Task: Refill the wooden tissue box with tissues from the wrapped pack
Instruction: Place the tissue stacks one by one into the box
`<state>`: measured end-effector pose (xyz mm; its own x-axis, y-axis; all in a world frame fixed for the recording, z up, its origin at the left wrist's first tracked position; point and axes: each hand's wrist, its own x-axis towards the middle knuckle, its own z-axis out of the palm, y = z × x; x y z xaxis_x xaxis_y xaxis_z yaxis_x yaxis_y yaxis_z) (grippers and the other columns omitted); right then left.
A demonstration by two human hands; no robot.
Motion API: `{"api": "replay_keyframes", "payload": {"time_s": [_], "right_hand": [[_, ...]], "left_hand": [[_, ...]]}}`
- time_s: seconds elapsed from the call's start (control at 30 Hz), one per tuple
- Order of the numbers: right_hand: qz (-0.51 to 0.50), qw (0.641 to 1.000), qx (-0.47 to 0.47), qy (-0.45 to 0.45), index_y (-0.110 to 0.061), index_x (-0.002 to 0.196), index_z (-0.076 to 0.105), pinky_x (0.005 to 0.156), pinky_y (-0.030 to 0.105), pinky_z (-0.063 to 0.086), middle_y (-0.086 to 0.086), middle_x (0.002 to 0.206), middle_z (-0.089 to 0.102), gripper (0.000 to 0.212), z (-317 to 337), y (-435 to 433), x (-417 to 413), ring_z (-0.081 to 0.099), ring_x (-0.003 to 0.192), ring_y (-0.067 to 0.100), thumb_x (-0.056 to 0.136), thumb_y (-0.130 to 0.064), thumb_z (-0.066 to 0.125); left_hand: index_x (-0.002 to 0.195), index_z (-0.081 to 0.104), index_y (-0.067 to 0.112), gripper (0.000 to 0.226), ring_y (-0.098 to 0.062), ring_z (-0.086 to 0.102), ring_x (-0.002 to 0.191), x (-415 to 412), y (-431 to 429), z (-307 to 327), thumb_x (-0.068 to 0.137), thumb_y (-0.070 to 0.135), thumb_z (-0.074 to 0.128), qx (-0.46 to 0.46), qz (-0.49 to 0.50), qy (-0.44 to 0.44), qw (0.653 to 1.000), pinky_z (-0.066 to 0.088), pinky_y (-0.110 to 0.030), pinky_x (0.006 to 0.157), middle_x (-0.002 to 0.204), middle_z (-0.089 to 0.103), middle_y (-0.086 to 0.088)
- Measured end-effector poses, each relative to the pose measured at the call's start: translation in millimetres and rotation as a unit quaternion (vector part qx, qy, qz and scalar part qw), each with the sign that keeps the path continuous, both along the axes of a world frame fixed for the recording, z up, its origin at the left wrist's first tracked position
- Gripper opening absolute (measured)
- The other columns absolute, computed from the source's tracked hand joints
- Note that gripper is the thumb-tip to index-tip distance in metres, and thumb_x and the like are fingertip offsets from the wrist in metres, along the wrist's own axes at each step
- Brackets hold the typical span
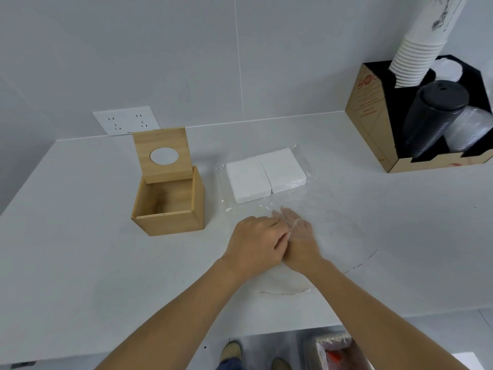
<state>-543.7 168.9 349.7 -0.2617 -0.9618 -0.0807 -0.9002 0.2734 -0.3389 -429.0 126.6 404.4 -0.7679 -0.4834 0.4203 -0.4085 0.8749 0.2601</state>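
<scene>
i judge the task barely begun. the wooden tissue box sits on the surface, ahead and to the left of my hands, lid tipped up and nothing showing inside. the tissues lie just ahead of my hands in two white stacks side by side, with the clear wrapper opened and spread flat under them. left to do: lift the stacks, seat them in the box, close the lid. my right hand lies flat with fingers extended, seemingly under a fold of the film, gripping nothing i can see. my left hand is loosely curled beside it, fingertips pinching the film at the right hand's knuckles.
</scene>
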Motion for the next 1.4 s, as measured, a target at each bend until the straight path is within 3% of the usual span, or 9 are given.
{"api": "replay_keyframes", "payload": {"time_s": [0.17,0.33,0.43,0.53,0.67,0.77,0.87,1.0,1.4], "right_hand": [[0.0,0.999,0.048,0.013,-0.023,0.15,0.01,0.115,0.029,0.007,0.003,0.158,0.003,0.064,-0.9,-10.7,-2.1,0.002,0.146,0.016,0.094,-0.034,0.039],[-0.044,0.994,-0.078,-0.063,-0.007,0.127,0.046,0.093,0.048,0.049,0.022,0.126,0.056,0.051,-2.7,-15.1,8.0,0.056,0.116,0.037,0.078,-0.017,0.06],[-0.099,0.973,-0.128,-0.165,0.001,0.123,0.051,0.092,0.035,0.049,0.02,0.122,0.056,0.041,-1.3,-23.2,13.9,0.058,0.107,0.033,0.082,-0.005,0.056],[-0.21,0.916,-0.109,-0.325,-0.007,0.134,0.041,0.082,0.009,0.032,0.003,0.121,0.047,0.044,8.6,-34.0,16.3,0.05,0.103,0.012,0.091,-0.008,0.053],[-0.321,0.798,-0.134,-0.492,-0.008,0.115,0.054,0.077,0.017,0.038,-0.009,0.097,0.052,0.029,13.4,-55.4,17.4,0.053,0.087,0.008,0.088,-0.013,0.061],[-0.374,0.715,-0.159,-0.568,-0.021,0.065,0.054,0.063,0.018,0.039,-0.01,0.074,0.042,0.024,14.6,-70.4,13.4,0.045,0.063,0.009,0.085,-0.012,0.065],[-0.436,0.616,-0.156,-0.637,-0.015,0.087,0.058,0.078,0.03,0.052,0.004,0.072,0.049,0.009,25.3,-82.7,11.5,0.051,0.07,0.017,0.085,-0.014,0.067],[-0.454,0.571,-0.111,-0.675,-0.008,0.106,0.059,0.063,0.031,0.044,0.007,0.081,0.052,0.028,36.3,-97.0,9.5,0.05,0.068,0.016,0.084,-0.023,0.068],[-0.478,0.515,-0.104,-0.704,-0.013,0.066,0.055,0.044,0.016,0.039,0.003,0.071,0.051,0.021,43.5,-123.8,11.0,0.045,0.056,0.015,0.082,-0.011,0.068]], "left_hand": [[0.068,0.065,0.016,0.039,-0.017,0.057,0.055,8.2,-16.4,2.2,0.083,0.049,0.049,0.082,-0.01,0.005,0.997,0.042,-0.024,0.055,0.06,0.064,0.005],[0.086,0.069,0.009,0.036,-0.027,0.064,0.08,2.8,-58.3,-2.4,0.089,0.033,0.042,0.095,0.06,-0.017,0.994,0.047,-0.036,0.071,0.086,0.069,-0.004],[0.111,0.062,0.008,0.025,-0.028,0.054,0.106,-7.0,-91.3,-0.6,0.094,0.018,0.048,0.111,0.111,-0.078,0.985,0.038,-0.034,0.088,0.117,0.059,-0.007],[0.132,0.046,0.011,0.036,-0.026,0.038,0.126,-18.1,-125.9,-1.9,0.096,0.017,0.046,0.079,0.133,-0.179,0.972,0.032,-0.034,0.099,0.139,0.04,-0.006],[0.139,0.033,0.009,0.045,-0.029,0.028,0.135,-29.7,-158.1,-5.1,0.098,0.022,0.045,0.134,0.169,-0.211,0.953,0.03,-0.039,0.106,0.15,0.028,-0.01],[0.142,0.025,0.009,0.054,-0.031,0.025,0.138,-39.1,-174.0,-7.5,0.097,0.031,0.046,0.144,0.161,-0.236,0.948,0.028,-0.042,0.108,0.152,0.025,-0.013],[0.142,0.024,0.008,0.063,-0.031,0.026,0.138,-48.8,-185.1,-11.3,0.095,0.044,0.046,0.192,0.14,-0.239,0.942,0.027,-0.043,0.11,0.149,0.03,-0.013],[0.136,0.027,0.008,0.067,-0.034,0.043,0.125,-56.6,-193.1,-15.9,0.091,0.054,0.047,0.232,0.149,-0.276,0.921,0.034,-0.04,0.1,0.133,0.048,-0.015],[0.132,0.034,0.01,0.063,-0.031,0.044,0.12,-60.7,-200.7,-20.2,0.091,0.057,0.043,0.187,0.123,-0.31,0.924,0.033,-0.04,0.096,0.131,0.046,-0.012]]}}
